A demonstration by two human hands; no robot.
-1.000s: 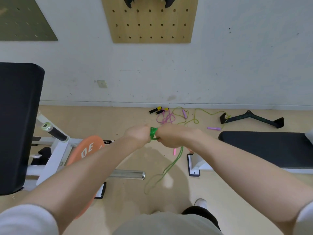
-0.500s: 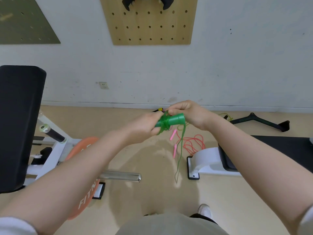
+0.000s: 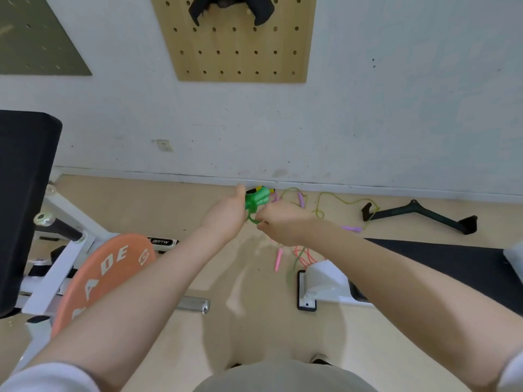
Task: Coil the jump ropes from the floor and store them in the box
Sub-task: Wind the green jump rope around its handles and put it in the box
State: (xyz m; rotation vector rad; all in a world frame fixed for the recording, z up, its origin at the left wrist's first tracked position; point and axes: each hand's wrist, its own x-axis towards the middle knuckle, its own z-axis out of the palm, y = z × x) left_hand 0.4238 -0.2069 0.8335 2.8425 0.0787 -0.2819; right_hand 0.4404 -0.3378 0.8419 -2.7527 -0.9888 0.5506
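My left hand [image 3: 226, 215] holds the green jump rope [image 3: 256, 200], its two green handles bunched together with cord wound around them. My right hand [image 3: 280, 222] pinches the green cord just below the handles, and a loose tail hangs down toward the floor [image 3: 294, 264]. More ropes lie on the floor by the wall: a yellow-green one [image 3: 334, 198] with purple handles, a red cord [image 3: 305, 257] with a pink handle [image 3: 278, 260], and a black-and-yellow handle partly hidden behind my hands. No box is in view.
A weight bench with a black pad [image 3: 22, 210] and an orange plate [image 3: 104, 275] stands on the left. A flat black bench [image 3: 441, 267] with a white foot [image 3: 319, 287] sits on the right. A black cable-handle bar [image 3: 418, 212] lies near the wall under a wooden pegboard [image 3: 240, 38].
My right hand dropped from on top of the green handles to below them, carrying the cord around. The hanging tail has grown shorter.
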